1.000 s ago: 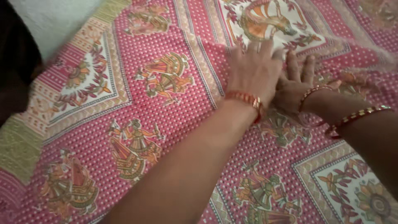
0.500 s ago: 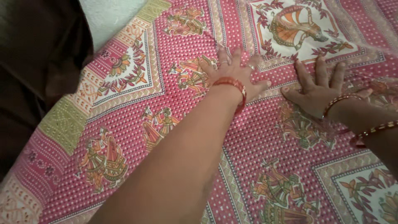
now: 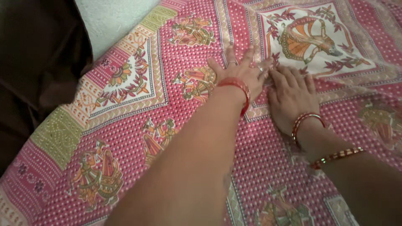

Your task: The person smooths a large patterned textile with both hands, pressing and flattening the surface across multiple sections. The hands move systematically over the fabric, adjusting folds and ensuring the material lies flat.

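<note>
Bedsheet (image 3: 138,138) is what both hands press on; it is a pink printed cotton sheet with small white dots, spread flat over the whole surface in view. Nearest to the camera, the two forearms cross the lower part of the picture and hide much of the cloth under them. On the right forearm sit a striped red and gold bangle (image 3: 337,156) and, closer to the wrist, a red bangle (image 3: 307,121). The left wrist carries a thick red bangle (image 3: 236,86). Further on, the left hand (image 3: 240,69) lies flat with fingers spread, palm down, gripping nothing. The right hand (image 3: 291,94) lies flat just beside it, also open and palm down, and the fingertips of the two hands nearly touch. At the far left a dark brown cloth (image 3: 37,54) hangs over the edge, and beyond it there is a pale wall (image 3: 113,16).

Compared with half a second ago, the right hand has moved in from well apart to just beside the left hand, while the left hand has kept almost the same place.

The sheet shows orange and green dancing figures, cream square panels with flowers and leaves, and a band of olive green along the left border. A thin sheer layer lies over the far right corner.
</note>
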